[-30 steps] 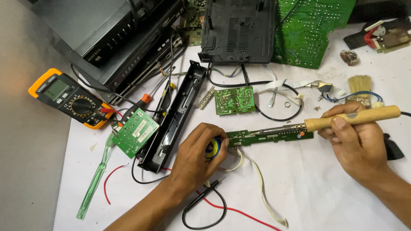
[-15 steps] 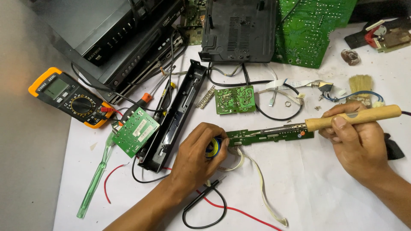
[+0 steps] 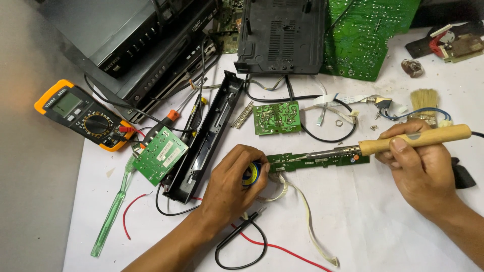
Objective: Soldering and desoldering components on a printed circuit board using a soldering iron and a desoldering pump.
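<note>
Gripping a wooden-handled soldering iron [image 3: 388, 143], the right hand [image 3: 421, 168] lays its metal tip on the long narrow green circuit board [image 3: 317, 160] lying on the white table [image 3: 383, 231]. At the board's left end, the left hand [image 3: 234, 184] curls around a small blue-and-yellow spool [image 3: 250, 174], fingers touching the board's edge. A yellow multimeter [image 3: 83, 115] sits well apart at the left, beside a black casing strip [image 3: 204, 138].

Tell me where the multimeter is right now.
In the head view the yellow multimeter lies at the far left, at the white sheet's edge, in front of the black set-top boxes and left of the small green board.
</note>
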